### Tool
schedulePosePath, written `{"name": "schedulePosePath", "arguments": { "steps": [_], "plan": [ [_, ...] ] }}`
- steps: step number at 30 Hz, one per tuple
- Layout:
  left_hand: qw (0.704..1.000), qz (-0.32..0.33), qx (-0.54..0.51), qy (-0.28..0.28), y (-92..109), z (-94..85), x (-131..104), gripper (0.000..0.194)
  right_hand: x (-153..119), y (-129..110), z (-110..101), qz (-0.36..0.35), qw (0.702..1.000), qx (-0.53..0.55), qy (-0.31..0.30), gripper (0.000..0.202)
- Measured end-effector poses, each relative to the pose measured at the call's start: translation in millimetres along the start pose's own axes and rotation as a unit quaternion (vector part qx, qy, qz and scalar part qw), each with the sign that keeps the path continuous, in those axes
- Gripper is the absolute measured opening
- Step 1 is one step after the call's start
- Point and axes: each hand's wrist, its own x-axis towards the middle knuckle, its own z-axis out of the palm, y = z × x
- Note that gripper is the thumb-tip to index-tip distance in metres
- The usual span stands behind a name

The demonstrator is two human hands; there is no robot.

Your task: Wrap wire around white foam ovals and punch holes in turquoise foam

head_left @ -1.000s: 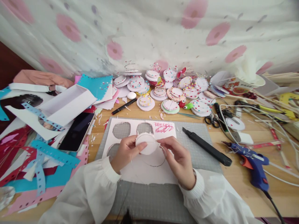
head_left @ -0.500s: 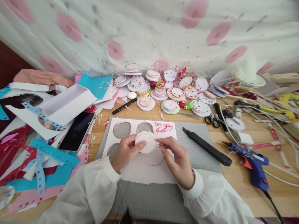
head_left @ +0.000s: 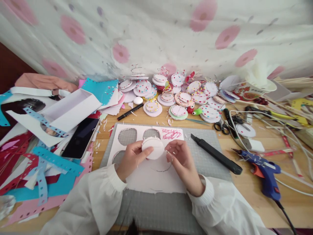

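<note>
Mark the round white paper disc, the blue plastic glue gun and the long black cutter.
Round white paper disc [head_left: 157, 150]: head view, flat face.
Blue plastic glue gun [head_left: 266, 167]: head view, main body.
Long black cutter [head_left: 217, 154]: head view, mid handle.

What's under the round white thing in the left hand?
Below the white disc in the left hand is a white sheet with cut holes, lying on a gray mat. The disc and hand hide part of the sheet; I can't see that bit.

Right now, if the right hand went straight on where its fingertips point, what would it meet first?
Probably the right edge of the white disc held in the left hand, though one view leaves its depth from the right hand unclear.
</note>
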Motion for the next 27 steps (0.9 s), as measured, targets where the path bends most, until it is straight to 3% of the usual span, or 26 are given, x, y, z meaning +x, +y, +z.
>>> {"name": "schedulePosePath", "arguments": {
  "steps": [4, 7, 10, 12, 15, 18, 20, 22, 24, 27],
  "plan": [
    [1.000, -0.014, -0.021, -0.015, -2, 0.3, 1, 0.026, 4, -2, -1, 0.075, 0.996, 0.014, -0.052, 0.013],
    [0.988, -0.030, -0.128, -0.086, -9, -1.8, 3, 0.035, 7, -4, -8, 0.098, 0.992, 0.015, -0.077, 0.014],
    [0.935, -0.096, -0.280, -0.196, -13, -4.2, 5, 0.056, 11, -6, -18, 0.117, 0.986, 0.058, -0.107, 0.012],
    [0.905, -0.150, -0.329, -0.225, -12, -5.5, 4, 0.056, 13, -7, -23, 0.126, 0.978, 0.081, -0.148, 0.010],
    [0.898, -0.176, -0.319, -0.247, -10, -7.5, 3, 0.046, 14, -11, -24, 0.131, 0.965, 0.099, -0.204, 0.009],
    [0.864, -0.187, -0.301, -0.358, -9, -9.5, 2, 0.050, 14, -12, -21, 0.143, 0.958, 0.117, -0.218, 0.010],
    [0.845, -0.184, -0.311, -0.394, -10, -10.3, 2, 0.051, 14, -10, -21, 0.140, 0.970, 0.109, -0.165, 0.013],
    [0.854, -0.166, -0.328, -0.369, -10, -10.2, 2, 0.051, 15, -6, -23, 0.124, 0.985, 0.113, -0.047, 0.015],
    [0.880, -0.137, -0.341, -0.302, -8, -8.8, 4, 0.051, 18, -2, -28, 0.096, 0.981, 0.144, 0.087, 0.012],
    [0.929, -0.079, -0.316, -0.176, -5, -4.4, 6, 0.049, 21, -1, -33, 0.021, 0.963, 0.151, 0.221, 0.007]
  ]
}}
